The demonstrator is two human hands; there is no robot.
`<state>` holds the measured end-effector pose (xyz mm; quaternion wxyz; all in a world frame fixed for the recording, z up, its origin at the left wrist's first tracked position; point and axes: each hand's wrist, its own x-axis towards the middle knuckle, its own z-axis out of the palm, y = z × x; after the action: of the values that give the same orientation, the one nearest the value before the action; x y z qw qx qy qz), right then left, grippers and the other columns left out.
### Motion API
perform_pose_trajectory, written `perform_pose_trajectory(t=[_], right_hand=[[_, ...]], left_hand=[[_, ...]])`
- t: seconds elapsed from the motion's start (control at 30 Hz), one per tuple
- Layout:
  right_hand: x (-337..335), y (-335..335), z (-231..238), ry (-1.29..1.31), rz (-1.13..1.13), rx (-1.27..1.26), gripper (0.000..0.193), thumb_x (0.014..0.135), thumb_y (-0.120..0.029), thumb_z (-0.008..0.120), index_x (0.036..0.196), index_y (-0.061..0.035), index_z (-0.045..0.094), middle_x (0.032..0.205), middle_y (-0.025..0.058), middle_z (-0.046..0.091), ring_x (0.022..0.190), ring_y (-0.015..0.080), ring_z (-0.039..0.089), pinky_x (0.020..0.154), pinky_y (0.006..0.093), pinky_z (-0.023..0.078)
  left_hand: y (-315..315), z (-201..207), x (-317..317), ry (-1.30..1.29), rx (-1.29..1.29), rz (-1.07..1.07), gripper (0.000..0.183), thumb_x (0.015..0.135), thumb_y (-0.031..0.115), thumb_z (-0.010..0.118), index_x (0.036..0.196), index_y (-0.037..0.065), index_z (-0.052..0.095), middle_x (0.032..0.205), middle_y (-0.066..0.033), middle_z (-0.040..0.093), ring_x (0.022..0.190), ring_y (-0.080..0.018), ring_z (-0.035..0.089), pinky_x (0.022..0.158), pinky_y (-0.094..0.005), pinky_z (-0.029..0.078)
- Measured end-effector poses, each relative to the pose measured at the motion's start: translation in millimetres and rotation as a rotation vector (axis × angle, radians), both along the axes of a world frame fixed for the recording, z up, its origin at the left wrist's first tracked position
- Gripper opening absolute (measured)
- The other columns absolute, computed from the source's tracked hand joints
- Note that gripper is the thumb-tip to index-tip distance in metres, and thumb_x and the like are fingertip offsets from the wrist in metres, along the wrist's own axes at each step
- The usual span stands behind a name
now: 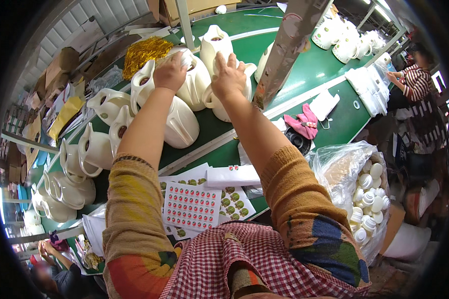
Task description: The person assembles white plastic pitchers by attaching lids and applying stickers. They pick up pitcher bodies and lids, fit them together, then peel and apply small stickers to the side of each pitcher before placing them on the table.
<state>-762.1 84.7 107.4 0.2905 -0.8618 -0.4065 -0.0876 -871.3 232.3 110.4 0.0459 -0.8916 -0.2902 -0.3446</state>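
Note:
Cream-white plastic jugs stand crowded on the green table [304, 74]. My left hand [170, 74] reaches over one jug [193, 84], its fingers curled at the top; a whitish patch shows beside the fingertips, and whether it is a cloth or the jug's rim is unclear. My right hand [228, 77] rests with spread fingers on the upper part of another jug [218, 107]. Behind it stands a tall jug [216, 45] with a dark opening. Nearer me, a large jug [181, 124] leans or lies between my forearms.
More jugs [97, 149] line the table's left side. Gold tinsel [145, 54] lies behind. A metal post [284, 55] rises right of my right hand. Sticker sheets [192, 204] lie close to me. A plastic bag of white lids [366, 199] stands at right. People sit at both sides.

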Motion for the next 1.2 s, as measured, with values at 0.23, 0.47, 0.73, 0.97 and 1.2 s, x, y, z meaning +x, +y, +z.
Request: perform_pose_trajectory(t=[0.23,0.47,0.73,0.97,1.2], right_hand=[[18,9,-16,-0.058,-0.091,-0.356,0.058,0.085,-0.035,0.050,0.140,-0.0286,0.030,0.148,0.0121,0.020,0.131,0.0450,0.022,0.100,0.0558,0.025],[-23,-73,-13,-0.449,0.254,0.282,0.016,0.075,-0.021,0.060,0.085,-0.0100,0.066,0.102,0.0076,0.060,0.101,0.0236,0.056,0.078,0.0389,0.045],[86,-441,5,0.046,0.138,0.336,0.020,0.078,-0.008,0.063,0.097,-0.0019,0.063,0.094,0.0122,0.064,0.089,0.0275,0.062,0.078,0.0332,0.050],[108,-711,-69,0.535,-0.411,-0.716,0.080,0.058,-0.012,0.075,0.132,-0.0218,0.045,0.143,0.0146,0.028,0.126,0.0382,0.033,0.102,0.0420,0.035],[104,-728,-122,0.354,-0.457,-0.887,0.064,0.064,-0.029,0.075,0.122,-0.0191,0.051,0.113,0.0058,0.053,0.103,0.0277,0.050,0.086,0.0385,0.046]], left_hand=[[23,-27,11,0.222,-0.177,-0.027,0.010,0.076,0.013,0.056,0.085,0.012,0.062,0.101,-0.0051,0.060,0.088,-0.0308,0.060,0.077,-0.0406,0.049],[29,-21,11,0.172,-0.071,-0.263,0.026,0.078,0.015,0.055,0.101,0.006,0.064,0.109,-0.0169,0.060,0.099,-0.0350,0.056,0.085,-0.0429,0.045],[-212,-29,-18,0.037,-0.262,-1.021,0.014,0.079,-0.003,0.061,0.092,0.001,0.060,0.084,-0.0124,0.063,0.075,-0.0288,0.061,0.066,-0.0342,0.050],[-419,0,112,0.129,-0.466,-1.475,0.023,0.071,-0.001,0.065,0.093,0.004,0.061,0.087,-0.0117,0.062,0.077,-0.0285,0.061,0.066,-0.0341,0.050],[-644,-61,255,0.776,-0.311,-1.588,0.047,0.073,0.012,0.062,0.118,0.012,0.051,0.114,-0.0115,0.055,0.104,-0.0326,0.054,0.084,-0.0406,0.047]])
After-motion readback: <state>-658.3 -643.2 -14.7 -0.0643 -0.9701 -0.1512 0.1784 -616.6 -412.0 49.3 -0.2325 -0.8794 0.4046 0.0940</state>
